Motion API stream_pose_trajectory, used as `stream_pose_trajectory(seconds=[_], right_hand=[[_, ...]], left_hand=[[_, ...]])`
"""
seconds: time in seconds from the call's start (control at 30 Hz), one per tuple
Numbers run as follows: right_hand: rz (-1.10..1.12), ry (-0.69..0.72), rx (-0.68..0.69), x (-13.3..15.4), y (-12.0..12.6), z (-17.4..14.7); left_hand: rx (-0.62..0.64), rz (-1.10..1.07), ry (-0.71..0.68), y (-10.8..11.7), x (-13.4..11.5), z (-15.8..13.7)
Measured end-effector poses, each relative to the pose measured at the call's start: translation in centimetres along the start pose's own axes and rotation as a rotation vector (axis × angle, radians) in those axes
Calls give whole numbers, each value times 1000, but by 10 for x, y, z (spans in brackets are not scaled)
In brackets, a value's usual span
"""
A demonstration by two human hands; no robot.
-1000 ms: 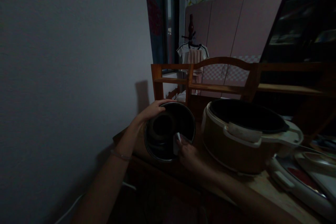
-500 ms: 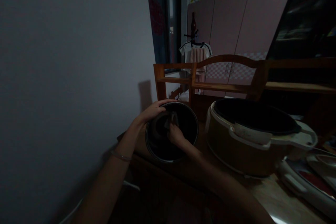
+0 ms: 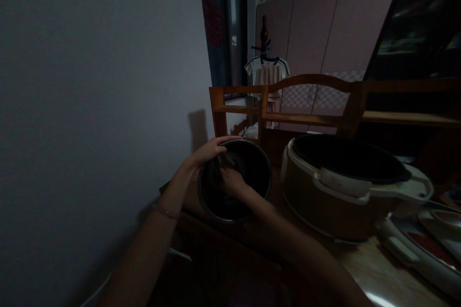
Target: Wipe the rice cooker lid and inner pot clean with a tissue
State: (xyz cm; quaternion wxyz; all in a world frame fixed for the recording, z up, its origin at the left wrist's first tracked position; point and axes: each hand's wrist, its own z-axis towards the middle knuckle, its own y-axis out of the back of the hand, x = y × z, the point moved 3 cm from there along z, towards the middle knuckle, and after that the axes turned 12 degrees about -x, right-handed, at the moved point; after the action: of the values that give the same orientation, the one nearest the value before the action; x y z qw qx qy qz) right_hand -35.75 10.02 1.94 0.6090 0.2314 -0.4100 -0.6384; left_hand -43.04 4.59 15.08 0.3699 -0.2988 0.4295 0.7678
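Note:
A round dark inner pot (image 3: 255,165) is tilted so that its open mouth faces me. My left hand (image 3: 209,152) is closed over its upper left rim, thumb on the inside and fingers along the outer edge. Inside the pot, my right hand (image 3: 232,182) is closed against the left part of the inner wall. A thin greyish cloth (image 3: 224,159) shows at its fingertips, blurred and dim. To the right stands a wide cooker (image 3: 324,206) with a pale rim and handle, its top uncovered and its inside dark.
A cooker lid (image 3: 414,244) lies on the pale tabletop (image 3: 389,273) at the right. The white wall (image 3: 108,81) rises close on the left. Behind the pot runs a wooden shelf frame (image 3: 306,117). A white cable (image 3: 180,253) hangs below.
My right hand has slid left inside the pot with the greyish cloth, from near the middle to the left wall. My left hand keeps its hold on the rim.

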Motion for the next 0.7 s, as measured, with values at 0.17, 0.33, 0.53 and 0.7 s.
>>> stream_pose_trajectory(seconds=[0.17,0.33,0.53,0.7], right_hand=[[16,173,-16,4,-4,-2],[21,259,-3,4,-6,-8],[27,338,55,4,-6,-18],[33,372,84,3,-6,-25]], left_hand=[[-2,-8,19,1,2,-1],[-6,-26,18,2,3,-3],[-27,-58,40,3,-1,-7],[-21,-82,97,3,1,-11]])
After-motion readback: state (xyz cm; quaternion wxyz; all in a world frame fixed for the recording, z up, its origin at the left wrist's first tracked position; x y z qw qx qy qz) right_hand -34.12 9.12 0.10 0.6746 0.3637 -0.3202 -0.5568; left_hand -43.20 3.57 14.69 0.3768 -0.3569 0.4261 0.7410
